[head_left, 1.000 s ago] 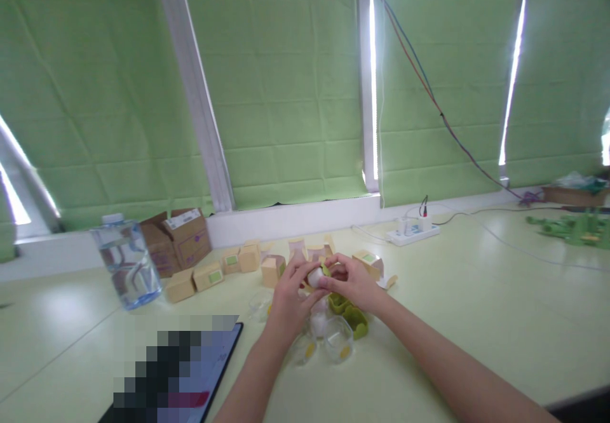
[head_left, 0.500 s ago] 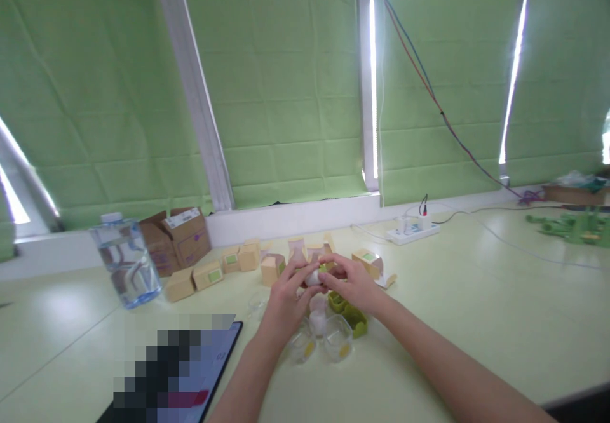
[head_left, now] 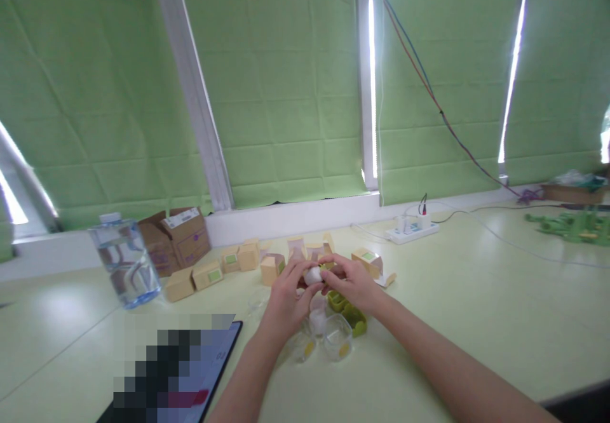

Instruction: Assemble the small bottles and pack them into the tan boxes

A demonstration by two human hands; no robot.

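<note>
Two hands pinch a small white round piece above a pale green surface.

Fingers of the left hand [head_left: 286, 296] and right hand [head_left: 350, 283] close on the white piece [head_left: 313, 275], raised for close handling; clear cups [head_left: 337, 340], green holders [head_left: 352, 315] below, tan boxes [head_left: 210, 275] beyond.

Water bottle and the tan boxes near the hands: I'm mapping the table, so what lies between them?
In the head view, an open brown carton sits between the water bottle and the row of tan boxes.
</note>
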